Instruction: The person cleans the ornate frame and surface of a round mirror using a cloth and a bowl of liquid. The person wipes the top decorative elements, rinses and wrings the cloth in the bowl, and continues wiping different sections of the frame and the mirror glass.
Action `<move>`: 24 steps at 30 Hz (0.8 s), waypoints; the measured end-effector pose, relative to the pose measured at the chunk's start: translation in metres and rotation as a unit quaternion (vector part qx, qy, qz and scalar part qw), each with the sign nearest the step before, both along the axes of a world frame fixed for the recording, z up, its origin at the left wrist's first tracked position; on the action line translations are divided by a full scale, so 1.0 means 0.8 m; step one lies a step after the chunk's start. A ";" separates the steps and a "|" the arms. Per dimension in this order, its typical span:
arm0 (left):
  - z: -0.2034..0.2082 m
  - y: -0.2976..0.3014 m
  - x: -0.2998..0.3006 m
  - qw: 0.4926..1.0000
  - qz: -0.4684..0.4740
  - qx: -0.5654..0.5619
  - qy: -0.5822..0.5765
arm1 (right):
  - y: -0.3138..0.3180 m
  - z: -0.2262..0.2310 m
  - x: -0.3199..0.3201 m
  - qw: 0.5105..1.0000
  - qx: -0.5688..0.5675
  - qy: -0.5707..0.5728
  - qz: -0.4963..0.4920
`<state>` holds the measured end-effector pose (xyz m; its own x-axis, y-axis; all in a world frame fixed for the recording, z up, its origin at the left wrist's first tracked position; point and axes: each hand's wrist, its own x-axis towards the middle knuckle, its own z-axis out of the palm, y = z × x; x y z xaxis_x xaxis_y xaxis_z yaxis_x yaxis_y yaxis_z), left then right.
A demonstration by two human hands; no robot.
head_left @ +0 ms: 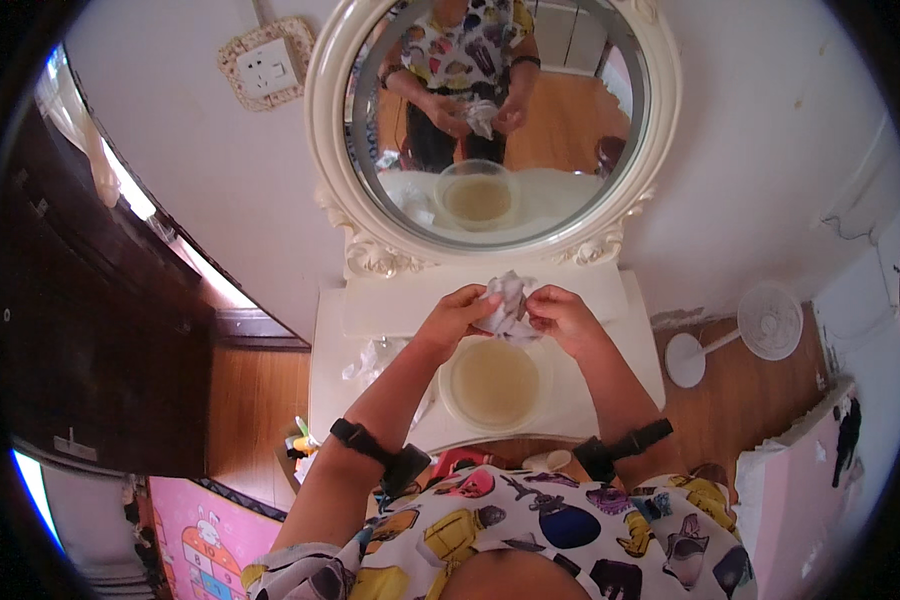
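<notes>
A crumpled white cloth (510, 307) with greyish marks is bunched up between my two hands. My left hand (459, 318) is closed on its left side, thumb laid over the fabric. On the other side, my right hand (562, 319) pinches the cloth's edge with bent fingers. Just below my hands, toward me, stands a round translucent basin (545, 402) of cloudy yellowish liquid. The mirror (570, 170) also reflects the cloth and the basin.
The basin stands on a white dressing table (610, 390) with an ornate oval mirror frame. Crumpled white plastic or paper (368, 362) lies left of the basin. A white fan (768, 322) stands on the wooden floor at right. The dark door (110, 300) is at left.
</notes>
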<state>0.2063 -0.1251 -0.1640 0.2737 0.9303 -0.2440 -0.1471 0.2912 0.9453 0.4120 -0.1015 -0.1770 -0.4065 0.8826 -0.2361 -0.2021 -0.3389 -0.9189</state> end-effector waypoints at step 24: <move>0.136 0.025 -0.006 0.942 0.038 0.032 -0.331 | -0.010 0.147 -0.033 0.971 0.160 -0.056 -0.169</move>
<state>0.2012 -0.1051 -0.0548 0.2777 0.9606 0.0128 -0.7287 0.2019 0.6544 0.3855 -0.1091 -0.0590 -0.0693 0.9965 0.0458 -0.1437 0.0355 -0.9890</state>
